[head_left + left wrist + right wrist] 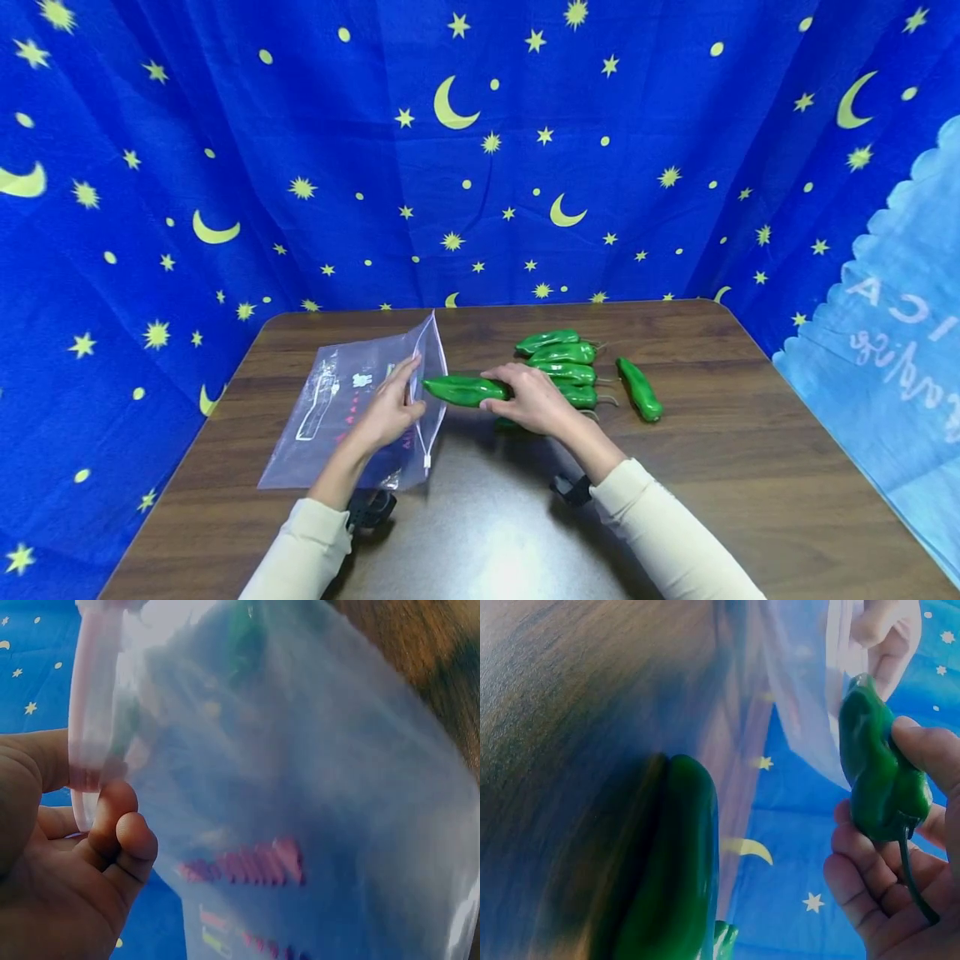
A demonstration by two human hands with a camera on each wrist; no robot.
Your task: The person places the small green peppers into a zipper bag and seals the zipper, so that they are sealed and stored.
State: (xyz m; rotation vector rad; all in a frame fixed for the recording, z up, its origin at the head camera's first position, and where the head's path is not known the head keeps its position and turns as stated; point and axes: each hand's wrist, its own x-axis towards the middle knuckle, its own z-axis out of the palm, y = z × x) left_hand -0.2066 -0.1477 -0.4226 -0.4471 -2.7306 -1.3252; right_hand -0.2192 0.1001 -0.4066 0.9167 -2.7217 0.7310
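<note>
A clear zip bag (pixel 330 417) with a slider and printed markings is pinched at its mouth by my left hand (pixel 388 408). In the left wrist view, thumb and fingers grip the pinkish zip edge (pixel 91 712). My right hand (pixel 534 398) holds a green pepper (pixel 459 390) near its stem end, its tip pointing left at the bag's parted mouth. In the right wrist view the held pepper (pixel 877 765) shows its thin stem hanging by the palm. Several more green peppers (pixel 564 353) lie in a row just beyond and under the right hand.
One separate green pepper (pixel 640 389) lies to the right of the row. The wooden table (pixel 720 492) is backed by a blue curtain (pixel 517 167) with stars and moons. A light blue cloth (pixel 892 333) hangs at the right.
</note>
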